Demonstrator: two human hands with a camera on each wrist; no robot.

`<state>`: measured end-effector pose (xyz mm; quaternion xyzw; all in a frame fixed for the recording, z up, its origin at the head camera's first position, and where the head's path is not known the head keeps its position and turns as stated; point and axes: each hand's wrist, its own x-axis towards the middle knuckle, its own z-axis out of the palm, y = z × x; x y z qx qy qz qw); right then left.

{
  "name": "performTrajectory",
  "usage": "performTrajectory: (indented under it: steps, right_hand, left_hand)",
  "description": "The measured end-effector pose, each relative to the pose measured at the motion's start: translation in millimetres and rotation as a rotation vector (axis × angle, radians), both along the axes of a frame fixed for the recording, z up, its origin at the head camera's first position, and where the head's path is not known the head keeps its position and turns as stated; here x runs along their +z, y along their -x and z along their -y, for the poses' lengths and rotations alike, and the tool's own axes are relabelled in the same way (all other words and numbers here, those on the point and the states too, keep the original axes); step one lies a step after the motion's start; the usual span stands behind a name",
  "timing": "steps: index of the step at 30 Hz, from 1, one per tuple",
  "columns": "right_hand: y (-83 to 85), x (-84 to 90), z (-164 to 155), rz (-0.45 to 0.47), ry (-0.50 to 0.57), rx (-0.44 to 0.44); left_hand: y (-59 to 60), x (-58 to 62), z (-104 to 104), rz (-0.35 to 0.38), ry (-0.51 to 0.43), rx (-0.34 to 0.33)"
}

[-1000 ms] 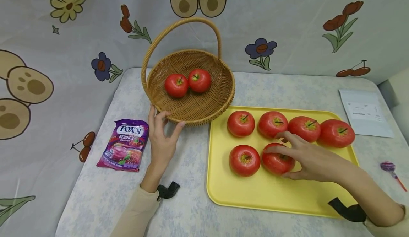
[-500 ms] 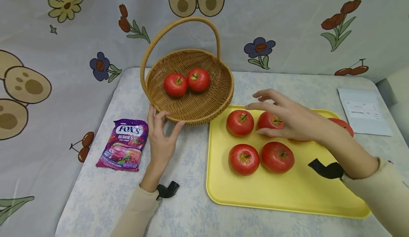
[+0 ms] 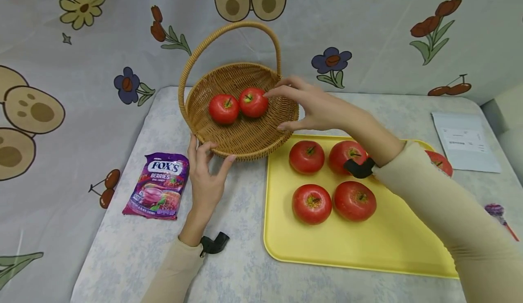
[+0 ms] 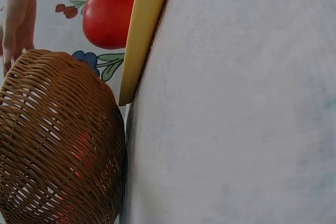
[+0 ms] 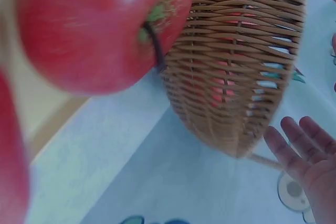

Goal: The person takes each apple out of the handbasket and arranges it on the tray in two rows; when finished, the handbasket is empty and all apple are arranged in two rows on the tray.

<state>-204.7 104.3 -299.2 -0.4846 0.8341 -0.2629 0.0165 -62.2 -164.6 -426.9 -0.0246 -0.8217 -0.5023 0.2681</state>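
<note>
The woven wicker basket (image 3: 245,138) is round and honey-brown, its tall arched handle (image 3: 245,24) wrapped in tight coils. Two glossy red apples (image 3: 224,109) sit side by side in it, the right one just by the fingertips of the right hand (image 3: 312,105). That hand reaches in over the right rim, fingers bent and thumb well apart with wicker showing between; I can't tell whether a fingertip touches the apple. The left hand (image 3: 207,173) rests its spread fingers on the near-left rim, thumb held away.

More apples (image 3: 311,204) stand in two rows on the smooth yellow tray (image 3: 347,244), the back row partly hidden by the right sleeve (image 3: 445,203). A shiny purple candy bag (image 3: 157,186) lies just left of the left hand; a flat pale packet (image 3: 466,141) and a lollipop (image 3: 495,210) lie far right.

The basket's near-right rim meets the tray's back-left corner in my view. Mottled table (image 3: 237,271) runs between bag and tray, and a broad yellow strip shows before the apples. Patterned cloth (image 3: 380,44) rises close behind the basket.
</note>
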Motion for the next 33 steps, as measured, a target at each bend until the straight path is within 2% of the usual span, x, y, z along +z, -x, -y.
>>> performTrajectory:
  steps: [8,11,18,26,33]
  right_hand:
    - [32.9,-11.3,41.4,0.132,-0.029,-0.001]
    - [42.6,-14.3,50.5,0.161,-0.082,-0.034]
    - [58.3,-22.4,68.5,0.217,-0.179,-0.080]
    - [74.1,-35.1,78.5,0.267,-0.236,-0.082]
    - [83.7,-43.1,84.7,0.270,-0.286,-0.059]
  left_hand:
    - [0.8,-0.6,0.8,0.010,0.007,-0.002]
    - [1.1,-0.2,1.0,0.018,0.005,-0.002]
    - [1.8,1.0,1.2,0.005,-0.014,-0.011]
    - [1.0,0.1,1.5,0.026,0.003,-0.005]
    - [1.0,-0.3,1.6,0.014,0.009,-0.005]
